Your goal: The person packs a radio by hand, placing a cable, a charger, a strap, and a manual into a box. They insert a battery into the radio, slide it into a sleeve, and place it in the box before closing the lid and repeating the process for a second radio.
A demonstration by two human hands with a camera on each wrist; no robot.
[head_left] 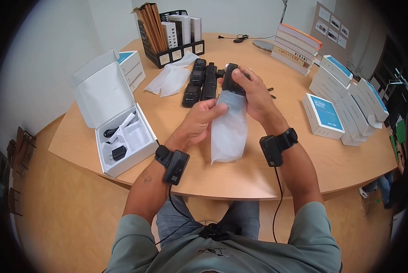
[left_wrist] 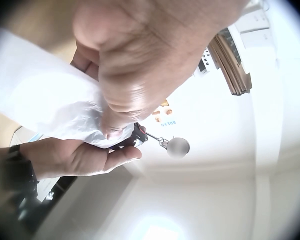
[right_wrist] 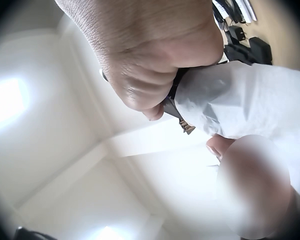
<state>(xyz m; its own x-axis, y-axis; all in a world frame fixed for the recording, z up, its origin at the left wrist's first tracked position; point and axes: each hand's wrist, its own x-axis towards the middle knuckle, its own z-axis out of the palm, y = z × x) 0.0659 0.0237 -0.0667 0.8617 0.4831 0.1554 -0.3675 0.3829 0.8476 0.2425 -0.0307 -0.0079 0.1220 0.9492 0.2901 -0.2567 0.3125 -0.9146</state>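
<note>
A black handheld device (head_left: 232, 83) is held upright over the table, its lower part inside a thin white pouch (head_left: 229, 134). My right hand (head_left: 256, 93) grips the device's bare upper end, thumb across its face. With the thumb laid on the front of the pouch near its mouth, my left hand (head_left: 198, 120) pinches the pouch. In the left wrist view, the left fingers (left_wrist: 117, 112) press on the crumpled pouch edge. The right wrist view shows the right hand (right_wrist: 155, 60) curled round the dark end. Most of the device's body is hidden by the pouch.
Behind the hands lie several similar black devices (head_left: 192, 88) and flattened white pouches (head_left: 170, 79). An open white box (head_left: 142, 157) with a charger and cable stands left. White-and-blue boxes (head_left: 323, 116) and stacked books (head_left: 295, 48) stand right, a black file holder (head_left: 160, 59) at the back.
</note>
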